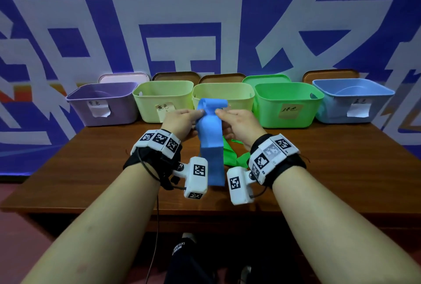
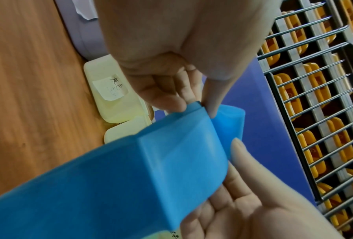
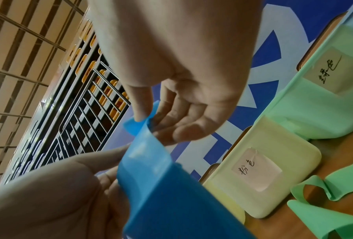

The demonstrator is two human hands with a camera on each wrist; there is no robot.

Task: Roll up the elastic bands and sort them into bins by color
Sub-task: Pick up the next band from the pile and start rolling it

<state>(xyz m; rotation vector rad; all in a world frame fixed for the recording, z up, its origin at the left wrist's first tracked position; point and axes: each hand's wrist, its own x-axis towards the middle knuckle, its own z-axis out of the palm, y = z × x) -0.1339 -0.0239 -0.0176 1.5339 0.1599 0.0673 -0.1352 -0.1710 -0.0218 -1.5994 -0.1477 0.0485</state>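
Both hands raised above wooden table (image 1: 319,170), before row of five bins. Left hand (image 1: 182,122) and right hand (image 1: 239,124) each pinch upper end of blue elastic band (image 1: 211,142) between thumb and fingers; top edge curled over, remainder hanging down. Green elastic band (image 1: 237,156) lies loose on table, behind right wrist. Blue bin (image 1: 355,103) at far right of row.

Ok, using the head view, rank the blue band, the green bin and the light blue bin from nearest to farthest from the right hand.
From the right hand:
1. Blue band, pinched in its fingers, just to its left.
2. Green bin, back and to its right.
3. Light blue bin, at the far right end of the row.
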